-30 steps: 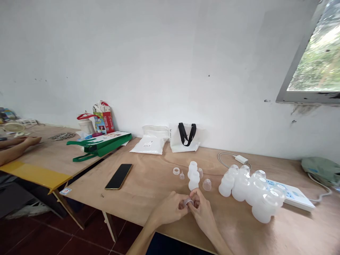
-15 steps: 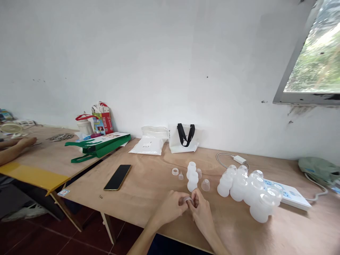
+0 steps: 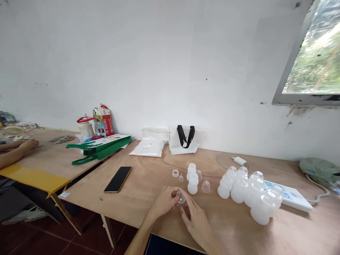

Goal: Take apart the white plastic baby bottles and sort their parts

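Note:
My left hand (image 3: 164, 202) pinches a small clear plastic piece (image 3: 181, 197) just above the wooden table (image 3: 148, 198), near its front edge. My right hand (image 3: 193, 221) lies beside it with the fingers loosened and stretched toward the piece, holding nothing I can see. Right behind the hands stand two small white bottles (image 3: 192, 178) without caps. Around them lie a white ring (image 3: 175, 173), a tiny clear nipple (image 3: 181, 177) and a clear dome cap (image 3: 205, 186). A cluster of capped white bottles (image 3: 249, 193) stands to the right.
A black phone (image 3: 118, 179) lies left of the hands. White bags (image 3: 183, 139) lean on the wall at the back. A power strip (image 3: 289, 196) and charger cable (image 3: 233, 161) sit at the right. Another person's arm (image 3: 16, 150) rests on the neighbouring table beside a green bag (image 3: 101, 147).
Both hands were pinched together on the small piece. Now my right hand has let go and drawn back, while my left hand keeps the piece and has shifted slightly left.

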`<state>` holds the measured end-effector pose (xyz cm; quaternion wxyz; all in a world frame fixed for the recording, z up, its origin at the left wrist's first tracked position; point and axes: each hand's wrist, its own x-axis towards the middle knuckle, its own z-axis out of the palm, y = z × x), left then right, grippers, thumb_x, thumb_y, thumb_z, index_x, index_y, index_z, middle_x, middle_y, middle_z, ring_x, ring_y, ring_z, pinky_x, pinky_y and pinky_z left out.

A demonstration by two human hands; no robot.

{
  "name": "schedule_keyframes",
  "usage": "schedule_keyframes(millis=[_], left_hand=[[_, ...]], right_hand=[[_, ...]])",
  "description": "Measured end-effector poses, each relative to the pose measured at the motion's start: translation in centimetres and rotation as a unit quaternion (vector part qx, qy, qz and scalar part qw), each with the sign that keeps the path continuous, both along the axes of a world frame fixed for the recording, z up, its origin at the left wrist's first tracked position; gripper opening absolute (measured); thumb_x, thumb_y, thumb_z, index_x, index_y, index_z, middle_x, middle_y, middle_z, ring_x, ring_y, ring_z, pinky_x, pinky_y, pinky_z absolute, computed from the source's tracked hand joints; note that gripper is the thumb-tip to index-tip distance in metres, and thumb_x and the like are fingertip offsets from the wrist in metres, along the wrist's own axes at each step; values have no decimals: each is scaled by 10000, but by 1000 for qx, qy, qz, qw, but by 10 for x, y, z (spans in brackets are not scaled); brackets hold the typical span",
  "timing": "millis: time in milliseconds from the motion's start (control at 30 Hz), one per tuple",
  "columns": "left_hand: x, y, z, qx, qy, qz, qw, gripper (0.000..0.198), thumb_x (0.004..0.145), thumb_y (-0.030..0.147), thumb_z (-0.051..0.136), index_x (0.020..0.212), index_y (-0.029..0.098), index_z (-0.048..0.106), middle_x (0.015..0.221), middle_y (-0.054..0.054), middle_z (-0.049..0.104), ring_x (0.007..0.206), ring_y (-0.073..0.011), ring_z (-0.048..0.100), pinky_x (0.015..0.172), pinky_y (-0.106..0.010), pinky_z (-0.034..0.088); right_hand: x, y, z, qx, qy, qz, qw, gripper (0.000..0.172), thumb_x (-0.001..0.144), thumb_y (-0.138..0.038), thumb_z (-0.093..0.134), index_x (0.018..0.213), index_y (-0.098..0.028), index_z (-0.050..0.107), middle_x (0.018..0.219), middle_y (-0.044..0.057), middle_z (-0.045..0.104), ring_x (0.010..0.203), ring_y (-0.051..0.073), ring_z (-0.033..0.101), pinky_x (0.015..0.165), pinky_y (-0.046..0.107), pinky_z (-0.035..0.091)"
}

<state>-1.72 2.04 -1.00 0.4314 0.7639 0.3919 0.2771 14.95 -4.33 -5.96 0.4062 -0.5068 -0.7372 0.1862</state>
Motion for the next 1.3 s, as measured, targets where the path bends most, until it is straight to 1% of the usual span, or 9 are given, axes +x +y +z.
schedule_keyframes(millis=[200, 367, 533, 667, 800, 867, 1000, 1133, 1300], left_hand=[[4, 4, -10, -23, -87, 1, 996, 316, 910, 395, 527, 1029, 142, 674, 787, -33, 653, 631, -140, 563, 598, -232, 422], [3, -1, -1, -8, -94, -17, 995, 231, 884, 317, 555, 955, 144, 691, 830, -34, 662, 635, -125, 546, 614, -227, 430], [6, -11, 6, 6, -58, -3, 998, 285, 895, 275, 519, 1072, 157, 708, 906, -43, 717, 686, -145, 611, 664, -241, 477], [4, -15, 9, 37, -8, 0, 999, 409, 931, 390, 546, 1282, 208, 649, 1099, -59, 733, 939, -212, 659, 859, -299, 507], [-3, -16, 13, 42, 11, -19, 999, 492, 993, 459, 469, 1437, 258, 536, 1353, -61, 644, 1216, -255, 589, 1055, -360, 424], [-5, -17, 17, 36, 14, -46, 998, 490, 1016, 474, 421, 1450, 272, 524, 1306, -51, 676, 1177, -248, 616, 1052, -359, 422], [-3, -22, 29, 27, 2, -91, 995, 488, 1038, 502, 351, 1382, 264, 601, 1028, -21, 759, 879, -204, 682, 888, -307, 489], [2, -22, 31, 36, -21, -53, 998, 493, 1031, 525, 354, 1242, 249, 704, 1022, -26, 755, 912, -214, 663, 852, -291, 485], [6, -12, 13, 58, -35, 46, 997, 371, 973, 493, 503, 1187, 250, 686, 1172, -48, 707, 1051, -225, 635, 874, -301, 482]], right_hand=[[1, 0, 4, 30, -10, -10, 999, 522, 936, -173, 431, 1433, -335, 444, 1353, 14, 637, 1122, 175, 676, 912, 309, 573], [1, 1, 2, 55, -34, -22, 998, 523, 906, -129, 429, 1391, -324, 460, 1363, 22, 612, 1167, 183, 648, 914, 324, 572], [2, 3, -2, 48, -77, -45, 995, 497, 891, -122, 422, 1343, -313, 502, 1348, 26, 624, 1178, 204, 647, 875, 336, 589], [2, 4, -5, 59, -77, -61, 993, 520, 880, -117, 432, 1369, -280, 502, 1399, 52, 598, 1235, 211, 618, 916, 333, 575], [3, 5, -5, 63, -36, -62, 995, 391, 964, -228, 452, 1343, -289, 526, 1353, 48, 626, 1200, 198, 634, 940, 321, 559], [3, 5, -3, 62, -16, -58, 996, 302, 988, -292, 469, 1274, -296, 565, 1284, 37, 657, 1138, 193, 658, 899, 305, 567], [2, 5, 0, 76, 4, -67, 995, 164, 991, -359, 505, 1077, -289, 626, 1135, 20, 688, 940, 174, 698, 770, 265, 568], [9, 5, 8, 122, 33, -105, 987, 184, 985, -397, 518, 893, -258, 596, 1040, 26, 658, 801, 161, 665, 724, 271, 535], [35, 12, 24, 123, 53, -155, 979, 245, 982, -399, 485, 798, -244, 533, 964, 36, 581, 857, 190, 629, 777, 315, 509]])
